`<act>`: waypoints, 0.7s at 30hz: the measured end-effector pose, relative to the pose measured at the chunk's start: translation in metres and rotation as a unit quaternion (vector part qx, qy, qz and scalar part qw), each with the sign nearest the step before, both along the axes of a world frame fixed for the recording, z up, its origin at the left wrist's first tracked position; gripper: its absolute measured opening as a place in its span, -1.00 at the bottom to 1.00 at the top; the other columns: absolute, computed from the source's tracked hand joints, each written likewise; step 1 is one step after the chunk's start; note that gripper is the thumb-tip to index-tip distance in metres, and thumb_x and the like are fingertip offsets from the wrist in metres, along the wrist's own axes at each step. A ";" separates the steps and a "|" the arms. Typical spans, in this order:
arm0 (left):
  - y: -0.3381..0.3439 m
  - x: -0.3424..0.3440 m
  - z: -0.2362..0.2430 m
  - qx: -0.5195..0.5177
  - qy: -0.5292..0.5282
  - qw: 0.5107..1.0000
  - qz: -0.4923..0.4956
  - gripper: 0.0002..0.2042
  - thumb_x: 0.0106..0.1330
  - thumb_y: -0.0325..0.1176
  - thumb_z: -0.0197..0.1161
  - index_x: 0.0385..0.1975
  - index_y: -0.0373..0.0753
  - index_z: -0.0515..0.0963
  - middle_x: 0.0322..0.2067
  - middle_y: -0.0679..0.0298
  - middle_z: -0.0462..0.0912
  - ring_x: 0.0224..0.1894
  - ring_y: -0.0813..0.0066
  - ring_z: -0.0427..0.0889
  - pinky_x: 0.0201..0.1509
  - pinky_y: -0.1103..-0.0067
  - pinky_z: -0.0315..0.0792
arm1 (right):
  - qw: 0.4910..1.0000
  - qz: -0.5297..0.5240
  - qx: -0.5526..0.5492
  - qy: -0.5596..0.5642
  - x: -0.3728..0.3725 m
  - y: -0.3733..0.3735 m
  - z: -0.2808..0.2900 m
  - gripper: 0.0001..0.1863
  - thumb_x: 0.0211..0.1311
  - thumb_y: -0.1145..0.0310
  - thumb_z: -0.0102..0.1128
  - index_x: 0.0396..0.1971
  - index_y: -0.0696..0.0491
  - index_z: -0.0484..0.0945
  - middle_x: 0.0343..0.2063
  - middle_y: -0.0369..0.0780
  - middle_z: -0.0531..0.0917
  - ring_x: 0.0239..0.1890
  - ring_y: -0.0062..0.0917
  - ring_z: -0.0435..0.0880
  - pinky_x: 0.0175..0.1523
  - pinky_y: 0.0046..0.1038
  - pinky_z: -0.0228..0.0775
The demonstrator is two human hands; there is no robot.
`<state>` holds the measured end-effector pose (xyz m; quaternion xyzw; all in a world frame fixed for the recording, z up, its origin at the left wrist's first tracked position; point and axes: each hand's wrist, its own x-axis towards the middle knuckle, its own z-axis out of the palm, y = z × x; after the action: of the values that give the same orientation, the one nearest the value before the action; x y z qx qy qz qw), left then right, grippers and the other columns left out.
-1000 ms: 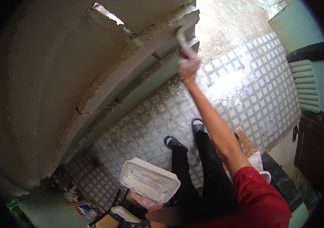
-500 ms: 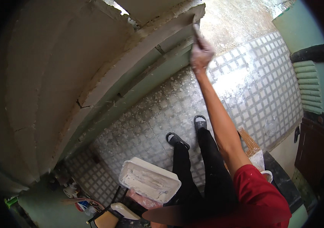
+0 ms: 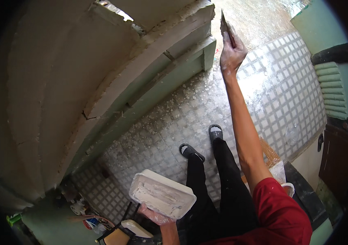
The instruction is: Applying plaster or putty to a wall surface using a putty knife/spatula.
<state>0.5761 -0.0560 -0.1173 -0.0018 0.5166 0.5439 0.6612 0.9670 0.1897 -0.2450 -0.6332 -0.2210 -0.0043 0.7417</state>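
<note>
My left hand [image 3: 156,214] grips the near edge of a white rectangular tub [image 3: 187,189]; it wears what looks like a clear, plaster-smeared plastic covering. Pale wet plaster [image 3: 157,195] coats the bottom and walls of the tub. At the end of my outstretched right arm, my right hand [image 3: 233,55] is closed round a putty knife [image 3: 223,23], its thin blade seen nearly edge-on and pointing away from me. The blade stands just right of the end of a plastered wall ledge [image 3: 157,43], apart from it. White smears cover the fingers.
Patterned tiles cover the floor [image 3: 280,81], with plaster crumbs strewn along the wall's foot. A chair [image 3: 114,237] and a basin of odds and ends [image 3: 96,222] stand at lower left. A dark-topped counter [image 3: 304,196] is at lower right, a brown cabinet [image 3: 339,159] beyond it.
My right hand with the putty knife has moved right, off the end of the wall ledge. The tub has hardly moved, and my left hand under it shows more fully.
</note>
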 end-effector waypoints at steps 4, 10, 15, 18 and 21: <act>0.001 0.005 0.003 -0.007 0.048 0.999 -0.011 -0.31 0.21 0.14 -0.05 0.31 -0.08 0.16 0.27 0.19 0.24 0.24 0.10 0.28 0.27 0.14 0.20 | 0.989 0.130 -0.018 -0.072 -0.040 0.010 0.003 -0.60 0.07 0.67 0.01 -0.08 0.08 0.62 -0.35 -0.13 0.72 -0.34 -0.57 0.66 -0.19 -0.59 0.50; -0.002 -0.006 0.002 -0.047 0.116 0.992 0.012 -0.31 0.22 0.13 -0.04 0.31 -0.09 0.16 0.28 0.20 0.23 0.24 0.12 0.28 0.27 0.16 0.21 | 0.951 0.292 0.016 -0.100 -0.138 0.002 0.016 -0.27 -0.21 0.83 -0.23 0.01 -0.02 0.59 -0.05 -0.10 0.63 -0.15 -0.58 0.66 -0.30 -0.65 0.44; 0.000 0.000 0.006 -0.003 0.023 1.000 0.001 -0.31 0.21 0.12 -0.02 0.32 -0.09 0.16 0.28 0.20 0.22 0.24 0.11 0.28 0.27 0.16 0.22 | 0.977 0.207 -0.020 -0.041 -0.084 -0.011 0.013 -0.51 0.03 0.68 -0.02 -0.01 0.01 0.59 -0.13 -0.10 0.67 -0.31 -0.58 0.64 -0.25 -0.58 0.49; 0.000 0.001 0.006 -0.004 0.012 1.000 0.013 -0.30 0.19 0.12 0.00 0.32 -0.09 0.15 0.28 0.20 0.22 0.24 0.11 0.28 0.27 0.15 0.22 | 0.995 0.095 -0.026 0.017 0.002 -0.006 0.008 -0.71 0.25 0.42 0.18 -0.03 0.13 0.57 -0.13 -0.09 0.66 -0.43 -0.64 0.61 -0.30 -0.60 0.49; -0.007 -0.012 0.003 0.000 0.011 1.000 0.021 -0.28 0.16 0.12 0.04 0.32 -0.08 0.15 0.27 0.20 0.23 0.23 0.09 0.29 0.25 0.13 0.24 | 0.987 0.156 0.025 0.039 0.010 0.006 0.005 -0.66 0.23 0.54 0.15 0.02 0.19 0.52 -0.05 -0.13 0.62 0.00 -0.54 0.58 0.15 -0.56 0.35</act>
<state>0.5646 -0.0634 -0.1148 -0.0067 0.5236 0.5577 0.6441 0.9768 0.1956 -0.2399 -0.5719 -0.2879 0.1303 0.7570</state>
